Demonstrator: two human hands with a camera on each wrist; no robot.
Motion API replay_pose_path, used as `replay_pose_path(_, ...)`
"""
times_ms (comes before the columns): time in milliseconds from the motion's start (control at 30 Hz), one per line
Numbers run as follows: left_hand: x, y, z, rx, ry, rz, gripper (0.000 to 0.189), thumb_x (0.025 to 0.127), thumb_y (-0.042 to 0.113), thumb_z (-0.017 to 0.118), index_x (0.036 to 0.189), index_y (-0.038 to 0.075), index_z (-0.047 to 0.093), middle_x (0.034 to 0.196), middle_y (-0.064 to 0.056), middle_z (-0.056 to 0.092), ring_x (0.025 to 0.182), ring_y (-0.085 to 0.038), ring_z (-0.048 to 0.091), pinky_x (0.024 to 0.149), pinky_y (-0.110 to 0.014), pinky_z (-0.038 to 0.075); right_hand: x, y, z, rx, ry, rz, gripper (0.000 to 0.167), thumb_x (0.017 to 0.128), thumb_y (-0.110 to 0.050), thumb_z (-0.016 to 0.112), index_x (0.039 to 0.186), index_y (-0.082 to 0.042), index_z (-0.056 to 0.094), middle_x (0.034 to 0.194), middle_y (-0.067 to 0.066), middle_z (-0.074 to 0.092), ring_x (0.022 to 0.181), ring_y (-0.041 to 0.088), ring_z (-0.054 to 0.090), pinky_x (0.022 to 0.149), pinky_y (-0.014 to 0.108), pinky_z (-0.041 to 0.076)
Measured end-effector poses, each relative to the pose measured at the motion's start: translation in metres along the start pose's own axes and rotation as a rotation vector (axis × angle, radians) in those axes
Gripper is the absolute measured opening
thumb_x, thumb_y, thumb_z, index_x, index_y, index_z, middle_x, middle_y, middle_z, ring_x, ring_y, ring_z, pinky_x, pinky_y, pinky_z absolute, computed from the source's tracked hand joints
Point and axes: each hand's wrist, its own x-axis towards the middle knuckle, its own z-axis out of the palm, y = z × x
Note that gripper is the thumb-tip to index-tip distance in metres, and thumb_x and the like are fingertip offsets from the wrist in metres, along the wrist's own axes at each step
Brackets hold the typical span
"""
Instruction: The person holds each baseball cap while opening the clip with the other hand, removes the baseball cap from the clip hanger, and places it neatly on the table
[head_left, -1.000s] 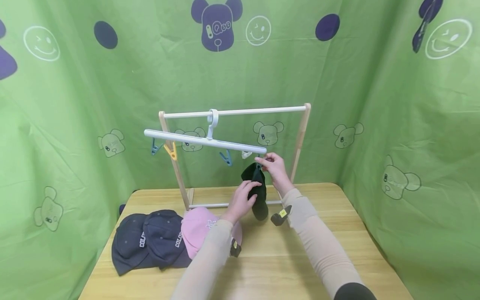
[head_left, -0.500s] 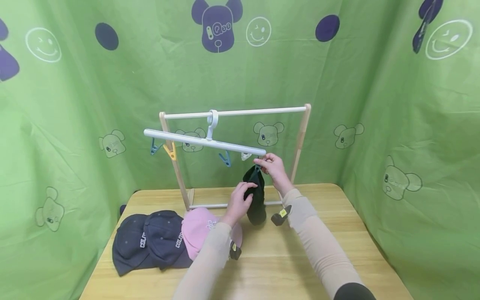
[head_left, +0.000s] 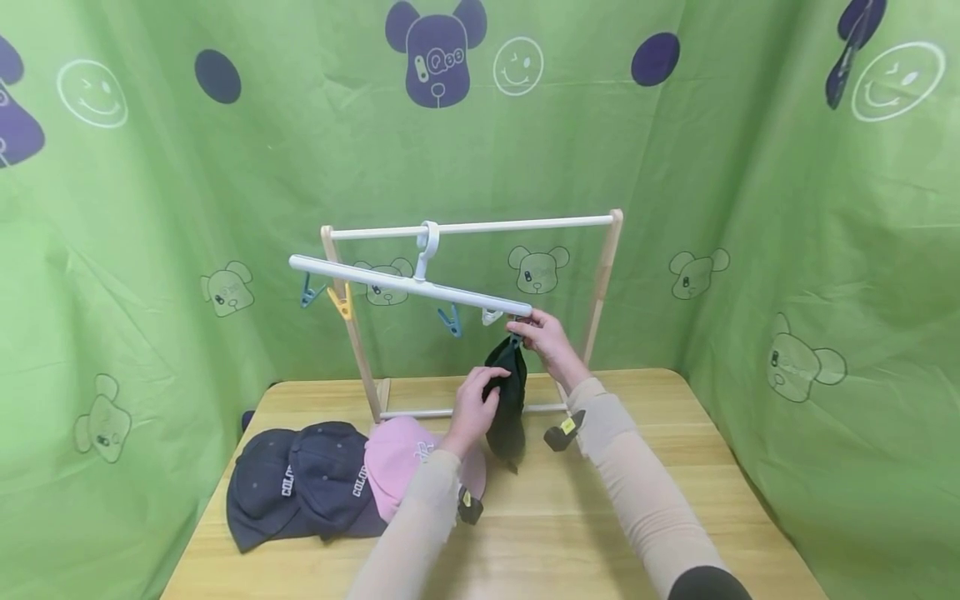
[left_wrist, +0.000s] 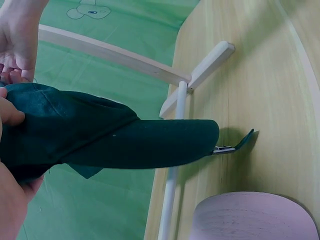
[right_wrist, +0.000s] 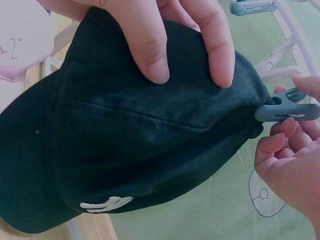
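A dark green baseball cap [head_left: 507,421] hangs brim down below the right end of the white clip hanger [head_left: 408,284]. My left hand [head_left: 472,408] holds the cap's crown, fingers on one side and thumb on the other. My right hand [head_left: 551,343] pinches a blue-grey clip [right_wrist: 287,111] between thumb and fingers. In the right wrist view the clip's tip meets the top of the crown, by its button. White embroidery [right_wrist: 106,204] shows on the cap. In the left wrist view its strap and metal buckle [left_wrist: 224,149] stick out beyond the brim.
The hanger hooks over a rack's white top rail [head_left: 525,225] and tilts down to the right. Other clips hang from it, including a yellow clip [head_left: 342,302]. A pink cap [head_left: 393,462] and two dark navy caps [head_left: 326,475] overlap on the wooden table [head_left: 637,508].
The cap has shifted slightly down and left with my left hand, and its lower end has turned. The hanger's right end has dipped a little, my right hand staying at the clip.
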Motion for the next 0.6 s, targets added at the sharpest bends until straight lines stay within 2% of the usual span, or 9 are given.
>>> replay_pose_path(167, 0.000, 0.001, -0.001, 0.012, 0.026, 0.033, 0.031, 0.087, -0.007, 0.060, 0.110, 0.012, 0.069, 0.112, -0.008, 0.066, 0.109, -0.024, 0.064, 0.100, -0.038, 0.052, -0.001, -0.003, 0.002, -0.128, -0.010, -0.024, 0.014, 0.089, -0.018, 0.070, 0.096, -0.008, 0.063, 0.074, -0.010, 0.055, 0.061, 0.006, 0.040, 0.055, 0.018, 0.034)
replay_pose_path(267, 0.000, 0.002, -0.002, 0.017, 0.024, 0.046, 0.031, 0.088, -0.007, 0.059, 0.110, 0.012, 0.069, 0.112, -0.008, 0.066, 0.108, -0.024, 0.064, 0.099, -0.038, 0.052, -0.001, -0.004, 0.003, -0.196, -0.011, -0.052, 0.014, 0.088, -0.020, 0.071, 0.087, -0.014, 0.059, 0.074, -0.008, 0.050, 0.061, 0.007, 0.039, 0.055, 0.018, 0.033)
replay_pose_path(367, 0.000, 0.003, -0.002, 0.018, 0.021, 0.045, 0.031, 0.088, -0.006, 0.059, 0.111, 0.013, 0.069, 0.112, -0.008, 0.066, 0.108, -0.024, 0.064, 0.099, -0.039, 0.052, -0.001, -0.004, 0.002, -0.224, -0.022, -0.068, 0.015, 0.088, -0.021, 0.071, 0.088, -0.013, 0.058, 0.075, -0.008, 0.051, 0.061, 0.006, 0.039, 0.055, 0.018, 0.033)
replay_pose_path(467, -0.001, 0.003, -0.003, 0.017, 0.021, 0.037, 0.031, 0.088, -0.006, 0.060, 0.111, 0.013, 0.069, 0.112, -0.008, 0.066, 0.108, -0.024, 0.064, 0.099, -0.039, 0.052, -0.002, -0.003, -0.002, -0.161, -0.069, -0.045, 0.010, 0.090, -0.016, 0.069, 0.092, -0.013, 0.059, 0.079, -0.008, 0.055, 0.065, 0.006, 0.043, 0.057, 0.018, 0.036)
replay_pose_path(533, -0.002, 0.002, -0.004, 0.017, 0.025, 0.035, 0.032, 0.087, -0.006, 0.060, 0.110, 0.013, 0.069, 0.111, -0.008, 0.067, 0.108, -0.024, 0.064, 0.099, -0.039, 0.052, -0.002, -0.002, -0.006, -0.069, -0.112, -0.015, 0.005, 0.092, -0.012, 0.064, 0.095, -0.013, 0.061, 0.083, -0.009, 0.060, 0.069, 0.006, 0.047, 0.060, 0.018, 0.039)
replay_pose_path(600, -0.002, 0.002, -0.004, 0.021, 0.030, 0.035, 0.032, 0.087, -0.007, 0.060, 0.110, 0.013, 0.069, 0.111, -0.008, 0.067, 0.107, -0.024, 0.064, 0.099, -0.039, 0.052, -0.003, 0.000, -0.011, 0.058, -0.160, 0.017, 0.009, 0.094, -0.006, 0.059, 0.098, -0.013, 0.063, 0.089, -0.008, 0.066, 0.074, 0.006, 0.052, 0.064, 0.018, 0.042)
